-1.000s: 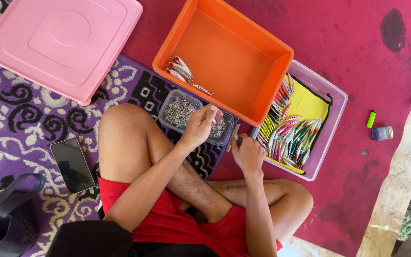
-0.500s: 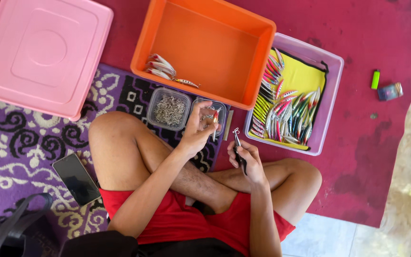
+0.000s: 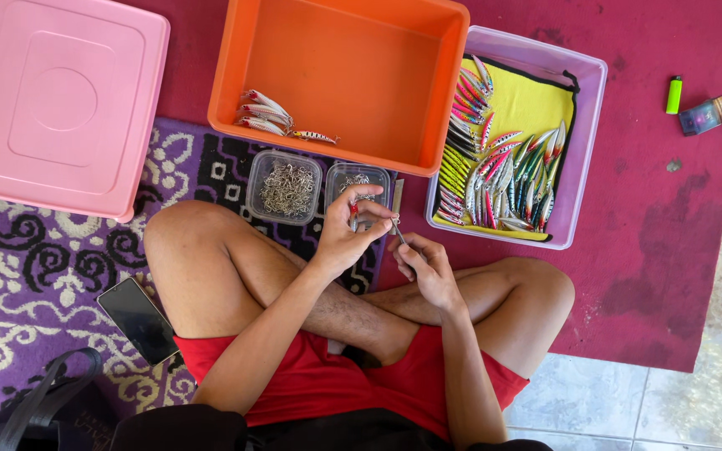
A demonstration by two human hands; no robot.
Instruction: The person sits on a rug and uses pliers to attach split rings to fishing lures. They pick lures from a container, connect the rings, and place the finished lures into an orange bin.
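I sit cross-legged on the floor. My left hand (image 3: pixel 351 230) pinches a small fishing lure (image 3: pixel 356 210) just above my knee. My right hand (image 3: pixel 428 269) grips thin pliers (image 3: pixel 398 229) whose tip meets the lure. Two small clear tubs of metal hooks (image 3: pixel 284 187) and rings (image 3: pixel 359 180) sit right in front of my hands. Behind them an orange bin (image 3: pixel 338 79) holds several lures (image 3: pixel 265 114) in its near left corner. To its right a lilac tray (image 3: pixel 582 108) with a yellow cloth holds several colourful lures (image 3: pixel 503 175).
A pink lid (image 3: pixel 56 100) lies at the far left. A black phone (image 3: pixel 137 319) rests on the purple patterned rug by my left thigh, with a dark bag (image 3: pixel 35 409) near it. A green lighter (image 3: pixel 673 94) and a small box (image 3: pixel 704 115) lie on the red mat at right.
The view has moved closer and shifted. My right hand has brought the pliers up to the lure held in my left hand; both hands now meet.
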